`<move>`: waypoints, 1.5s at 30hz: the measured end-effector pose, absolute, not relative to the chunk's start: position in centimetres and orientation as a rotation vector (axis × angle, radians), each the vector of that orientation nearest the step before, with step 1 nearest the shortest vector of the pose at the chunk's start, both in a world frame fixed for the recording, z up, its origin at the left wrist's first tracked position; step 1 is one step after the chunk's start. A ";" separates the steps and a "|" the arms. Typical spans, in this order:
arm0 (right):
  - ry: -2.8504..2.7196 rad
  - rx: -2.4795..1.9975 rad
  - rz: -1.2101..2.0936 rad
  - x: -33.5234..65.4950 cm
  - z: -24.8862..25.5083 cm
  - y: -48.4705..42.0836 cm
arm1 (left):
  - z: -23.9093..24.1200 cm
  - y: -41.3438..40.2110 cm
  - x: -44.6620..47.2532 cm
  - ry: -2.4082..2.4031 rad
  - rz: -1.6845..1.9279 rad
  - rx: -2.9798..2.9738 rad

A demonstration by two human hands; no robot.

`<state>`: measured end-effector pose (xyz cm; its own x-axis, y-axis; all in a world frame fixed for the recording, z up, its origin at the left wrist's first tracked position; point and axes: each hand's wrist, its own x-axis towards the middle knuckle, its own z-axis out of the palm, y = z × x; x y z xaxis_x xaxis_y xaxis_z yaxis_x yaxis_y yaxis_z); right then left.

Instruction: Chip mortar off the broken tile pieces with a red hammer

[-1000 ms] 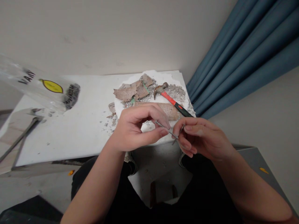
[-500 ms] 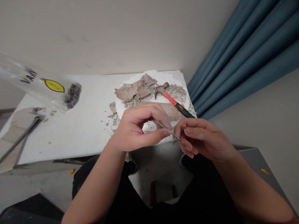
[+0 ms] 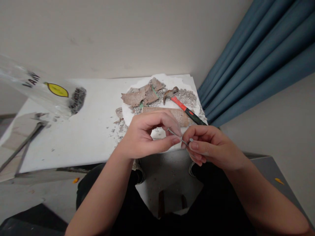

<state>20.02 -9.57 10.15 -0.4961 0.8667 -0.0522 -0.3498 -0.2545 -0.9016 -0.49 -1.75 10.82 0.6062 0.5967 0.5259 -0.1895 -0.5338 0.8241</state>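
My left hand (image 3: 154,134) pinches a thin grey nail (image 3: 174,132) between thumb and fingers, its shaft slanting down toward the other hand. My right hand (image 3: 209,144) is closed on a second small nail (image 3: 191,140), whose round head shows by the thumb. The two hands meet over the table's front edge, and the nails cross or touch; most of the right one is hidden by fingers. Just beyond lies a claw hammer (image 3: 180,104) with a red and black handle, on broken grey rubble (image 3: 185,95) and brown perforated sheet pieces (image 3: 140,95).
The rubble lies on a white sheet (image 3: 126,113) on the white table (image 3: 81,137). A clear plastic bag (image 3: 41,95) with dark grey contents stands at left, near a dark bar (image 3: 22,144). Blue curtains (image 3: 261,62) hang at right, above a grey surface (image 3: 268,173).
My right hand's fingers have shifted slightly left and closed in, turning its nail so that the round head now shows. My left hand has hardly moved.
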 end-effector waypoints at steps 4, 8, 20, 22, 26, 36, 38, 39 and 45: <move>-1.127 -0.723 1.866 20.0 10.2 -9.6 | 10.6 -1.7 -0.6 0.332 1.026 1.884; -1.127 -0.734 1.860 19.9 10.2 -9.6 | 10.5 -1.8 -0.7 0.334 1.009 1.876; -1.164 -0.972 1.470 20.0 8.9 -7.9 | 9.9 -1.4 -0.2 0.478 0.884 1.769; -1.161 -0.973 1.421 19.9 8.4 -7.3 | 9.4 -1.3 0.0 0.520 0.849 1.699; -1.156 -0.976 1.349 19.7 8.0 -6.9 | 8.6 -1.0 -0.1 0.540 0.836 1.591; -1.180 -0.954 1.327 18.6 8.0 -6.8 | 8.9 -1.1 -0.5 0.609 0.824 1.526; -1.166 -0.970 1.303 18.4 7.9 -6.6 | 8.9 -1.1 -0.7 0.614 0.825 1.517; -1.160 -0.978 1.291 18.3 7.9 -6.5 | 8.8 -1.0 -0.8 0.616 0.829 1.512; -1.192 -1.005 1.249 17.4 7.4 -5.7 | 8.4 -0.9 -1.7 0.686 0.843 1.527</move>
